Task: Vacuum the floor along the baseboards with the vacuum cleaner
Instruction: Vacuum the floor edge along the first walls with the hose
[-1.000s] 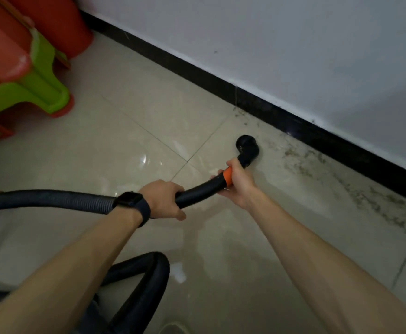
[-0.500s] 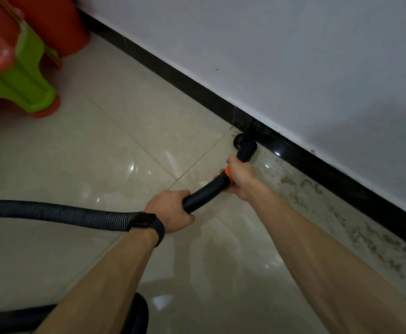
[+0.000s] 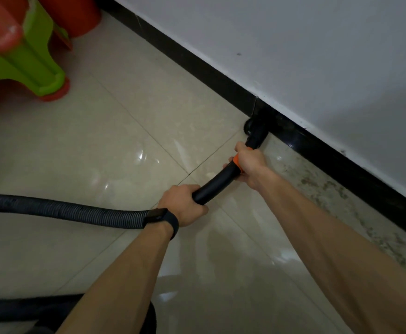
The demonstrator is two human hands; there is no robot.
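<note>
The left hand (image 3: 183, 204) curls round the smooth black tube (image 3: 217, 183) where the ribbed hose (image 3: 64, 210) ends; the right hand (image 3: 250, 165) grips it at the orange collar (image 3: 237, 162). The round black nozzle (image 3: 255, 132) sits on glossy cream floor tiles (image 3: 124, 141) at the shiny black baseboard (image 3: 197, 66), seemingly touching it, dark on dark. Mottled grime (image 3: 329, 191) streaks the tiles beneath the matte white wall (image 3: 293, 44). Green and red plastic stools (image 3: 28, 61) stand far left.
</note>
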